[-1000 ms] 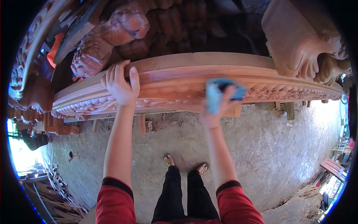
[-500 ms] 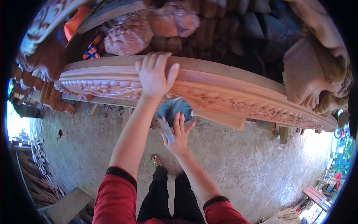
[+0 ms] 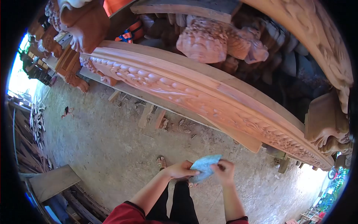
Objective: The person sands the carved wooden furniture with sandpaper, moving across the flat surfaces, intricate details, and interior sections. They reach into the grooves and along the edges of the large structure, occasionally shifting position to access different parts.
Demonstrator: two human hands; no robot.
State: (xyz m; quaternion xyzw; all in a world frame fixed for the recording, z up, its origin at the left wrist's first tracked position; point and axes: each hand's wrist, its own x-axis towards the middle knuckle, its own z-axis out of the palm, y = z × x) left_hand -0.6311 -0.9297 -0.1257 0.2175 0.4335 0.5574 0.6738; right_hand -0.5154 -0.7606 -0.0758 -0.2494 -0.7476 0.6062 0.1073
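Observation:
A light blue-green sheet [image 3: 204, 165], folded or bent, hangs between my two hands above my feet. My left hand [image 3: 181, 170] pinches its left edge between thumb and fingers. On the other side, my right hand [image 3: 224, 171] grips the right edge with curled fingers. Beyond both hands, a long carved wooden beam [image 3: 179, 89] runs from the upper left to the lower right, with round beads and leaf carving on its front face. Neither hand touches the beam.
Carved wooden blocks [image 3: 203, 41] lie behind the beam. A clawed wooden leg [image 3: 87, 28] stands at its left end, a scrolled one [image 3: 328, 119] at its right. A board [image 3: 54, 182] sits at the lower left, above scrap wood. Concrete floor [image 3: 112, 149] lies below.
My left hand has let go of the beam and come down to the sheet. My right hand and the sheet have moved away from the beam, toward my body. The view has turned.

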